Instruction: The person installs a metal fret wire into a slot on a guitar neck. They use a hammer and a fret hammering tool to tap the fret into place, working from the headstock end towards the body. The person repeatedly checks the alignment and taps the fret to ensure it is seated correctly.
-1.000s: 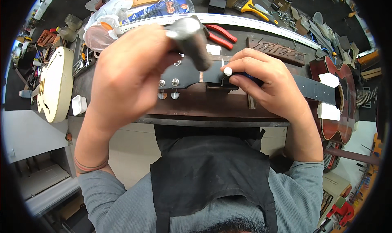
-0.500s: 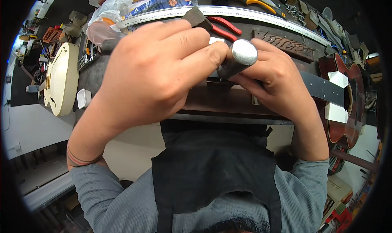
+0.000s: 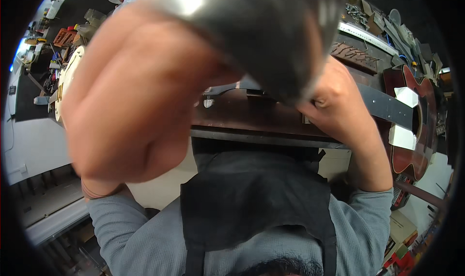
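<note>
Raised close to the camera, the left hand point(image 3: 140, 97) is closed in a fist around a hammer, whose blurred grey metal head point(image 3: 261, 34) fills the top of the view above the guitar neck point(image 3: 387, 106). Beyond it, the right hand point(image 3: 339, 106) presses on that dark neck, fingers curled down onto it; whether they pinch anything cannot be told. Right of the neck lies the red guitar body point(image 3: 411, 140). Far left of the neck rests a cream guitar point(image 3: 65, 82).
</note>
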Motion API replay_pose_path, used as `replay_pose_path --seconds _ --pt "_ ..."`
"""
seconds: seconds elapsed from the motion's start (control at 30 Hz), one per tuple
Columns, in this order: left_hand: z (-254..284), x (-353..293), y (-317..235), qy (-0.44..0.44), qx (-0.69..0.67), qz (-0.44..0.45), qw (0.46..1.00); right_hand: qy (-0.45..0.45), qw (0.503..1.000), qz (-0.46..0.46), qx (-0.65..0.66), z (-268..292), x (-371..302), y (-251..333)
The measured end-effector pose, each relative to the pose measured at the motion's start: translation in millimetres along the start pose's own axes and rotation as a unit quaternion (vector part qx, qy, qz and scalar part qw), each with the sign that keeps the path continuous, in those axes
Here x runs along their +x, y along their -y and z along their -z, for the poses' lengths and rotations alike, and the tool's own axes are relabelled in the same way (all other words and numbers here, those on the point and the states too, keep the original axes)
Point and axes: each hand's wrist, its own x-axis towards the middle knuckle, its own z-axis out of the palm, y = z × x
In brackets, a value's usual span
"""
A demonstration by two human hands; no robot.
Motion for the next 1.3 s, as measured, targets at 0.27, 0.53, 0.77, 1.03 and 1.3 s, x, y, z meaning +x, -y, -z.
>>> replay_pose_path --seconds 0.27,0.53,0.77,1.03,1.3 --pt "0 10 -5 0.026 0.037 0.029 0.999 -0.006 1.000 0.027 -0.013 1 0 -4" --pt "-4 12 -14 0.089 0.052 0.034 0.994 0.018 0.998 0.041 -0.032 9 4 4" --pt "-24 4 -15 0.066 0.032 0.029 0.997 -0.003 0.998 0.053 -0.024 3 2 0" --pt "0 9 -18 -0.013 0.003 0.050 0.999 -0.002 0.998 0.053 -0.024 3 0 -1" --pt "-6 10 -4 -0.092 0.009 -0.001 0.996 -0.012 0.998 0.062 -0.021 2 0 -1"
